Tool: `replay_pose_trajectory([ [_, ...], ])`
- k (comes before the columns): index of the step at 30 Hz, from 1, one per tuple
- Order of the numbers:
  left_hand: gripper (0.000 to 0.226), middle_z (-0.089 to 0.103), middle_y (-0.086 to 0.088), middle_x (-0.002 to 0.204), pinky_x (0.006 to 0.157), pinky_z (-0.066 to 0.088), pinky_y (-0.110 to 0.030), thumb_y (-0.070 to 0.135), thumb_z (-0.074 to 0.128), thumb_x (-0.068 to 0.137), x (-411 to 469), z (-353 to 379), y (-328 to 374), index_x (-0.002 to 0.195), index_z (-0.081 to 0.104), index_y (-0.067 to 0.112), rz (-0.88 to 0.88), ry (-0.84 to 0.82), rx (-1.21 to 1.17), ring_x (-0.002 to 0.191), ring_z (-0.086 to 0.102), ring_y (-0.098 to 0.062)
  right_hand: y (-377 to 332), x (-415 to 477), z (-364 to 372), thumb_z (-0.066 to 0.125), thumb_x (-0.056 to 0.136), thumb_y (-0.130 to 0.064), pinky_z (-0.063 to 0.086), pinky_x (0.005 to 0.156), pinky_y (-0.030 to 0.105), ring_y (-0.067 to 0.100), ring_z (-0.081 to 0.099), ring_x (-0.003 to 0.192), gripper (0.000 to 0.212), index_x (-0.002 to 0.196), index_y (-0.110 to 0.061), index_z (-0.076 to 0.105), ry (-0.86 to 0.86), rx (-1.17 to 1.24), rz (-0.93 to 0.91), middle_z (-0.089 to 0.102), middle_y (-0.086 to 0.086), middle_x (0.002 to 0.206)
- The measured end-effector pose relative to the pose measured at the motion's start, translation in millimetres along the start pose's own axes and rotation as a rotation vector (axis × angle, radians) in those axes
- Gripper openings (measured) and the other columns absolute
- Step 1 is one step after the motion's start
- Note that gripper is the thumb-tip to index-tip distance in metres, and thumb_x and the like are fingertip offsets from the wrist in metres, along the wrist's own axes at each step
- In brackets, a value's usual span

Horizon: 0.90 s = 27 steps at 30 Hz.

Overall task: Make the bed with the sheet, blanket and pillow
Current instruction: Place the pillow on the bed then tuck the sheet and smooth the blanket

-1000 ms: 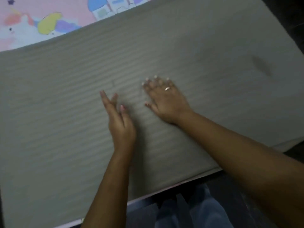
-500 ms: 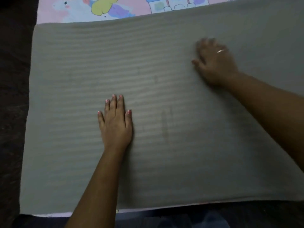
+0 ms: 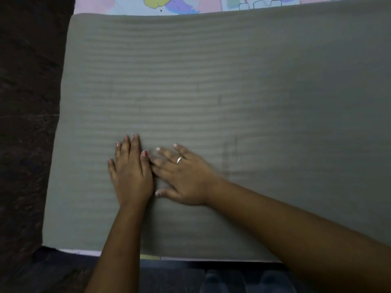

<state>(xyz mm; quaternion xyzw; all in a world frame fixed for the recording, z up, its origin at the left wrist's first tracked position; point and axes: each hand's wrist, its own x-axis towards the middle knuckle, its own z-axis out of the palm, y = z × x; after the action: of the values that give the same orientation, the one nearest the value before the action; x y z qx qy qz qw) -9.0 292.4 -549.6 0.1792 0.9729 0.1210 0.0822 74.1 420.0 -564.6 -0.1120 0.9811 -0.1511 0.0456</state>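
Observation:
A grey ribbed blanket (image 3: 211, 81) lies spread flat over the bed and fills most of the head view. Above its far edge shows a strip of pink sheet (image 3: 190, 5) printed with cartoon shapes. My left hand (image 3: 131, 172) rests palm down on the blanket, fingers together and pointing away from me. My right hand (image 3: 184, 176), with a ring on one finger, lies flat beside it, fingers spread toward the left hand and touching it. Neither hand holds anything. No pillow is in view.
A dark brown surface (image 3: 27, 123) runs along the bed's left side. A thin pale edge of sheet (image 3: 84, 252) shows under the blanket's near edge. Dark floor and blue clothing (image 3: 232, 280) lie below.
My right hand has slid from the far right of the blanket back to the left, ending beside my left hand. The left hand stays flat on the blanket.

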Motion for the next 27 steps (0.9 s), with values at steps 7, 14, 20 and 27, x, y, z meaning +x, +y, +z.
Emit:
replay_pose_trajectory([
  [7, 0.052, 0.017, -0.008, 0.157, 0.114, 0.008, -0.052, 0.037, 0.03, 0.101, -20.4, -28.2, -69.5, 0.15, 0.021, 0.024, -0.19, 0.042, 0.115, 0.145, 0.012, -0.026, 51.8, 36.6, -22.1, 0.027, 0.091, -0.052, 0.034, 0.109, 0.049, 0.031, 0.041, 0.135, 0.068, 0.141, -0.011, 0.045, 0.082, 0.008, 0.113, 0.044, 0.013, 0.146],
  [14, 0.052, 0.023, -0.011, 0.155, 0.111, 0.015, -0.054, 0.036, 0.033, 0.101, -37.6, -36.8, -109.3, 0.15, 0.024, 0.022, -0.349, 0.11, 0.08, 0.143, 0.019, -0.031, -32.7, 73.6, 4.9, 0.031, 0.093, -0.056, 0.011, 0.116, 0.048, 0.026, 0.019, 0.145, 0.066, 0.149, -0.022, 0.029, 0.065, 0.011, 0.365, 0.026, 0.002, 0.157],
  [20, 0.049, 0.026, -0.014, 0.153, 0.11, 0.022, -0.05, 0.035, 0.03, 0.102, -54.8, -48.5, -147.9, 0.149, 0.024, 0.024, -0.55, 0.103, -0.126, 0.138, 0.028, -0.035, -137.5, 77.3, 21.4, 0.034, 0.094, -0.054, 0.002, 0.117, 0.047, 0.021, 0.014, 0.146, 0.064, 0.15, -0.025, 0.026, -0.026, 0.041, 0.078, 0.023, -0.003, 0.158],
  [27, 0.053, 0.008, -0.012, 0.159, 0.11, 0.007, -0.062, 0.026, 0.038, 0.099, -57.4, -57.8, -112.6, 0.15, 0.024, 0.024, -0.507, 0.238, -0.018, 0.145, 0.011, -0.031, -138.3, 73.0, -3.7, 0.047, 0.096, -0.032, 0.013, 0.114, 0.04, 0.015, 0.037, 0.137, 0.045, 0.138, -0.018, 0.049, -0.086, 0.222, -0.191, 0.046, -0.002, 0.145],
])
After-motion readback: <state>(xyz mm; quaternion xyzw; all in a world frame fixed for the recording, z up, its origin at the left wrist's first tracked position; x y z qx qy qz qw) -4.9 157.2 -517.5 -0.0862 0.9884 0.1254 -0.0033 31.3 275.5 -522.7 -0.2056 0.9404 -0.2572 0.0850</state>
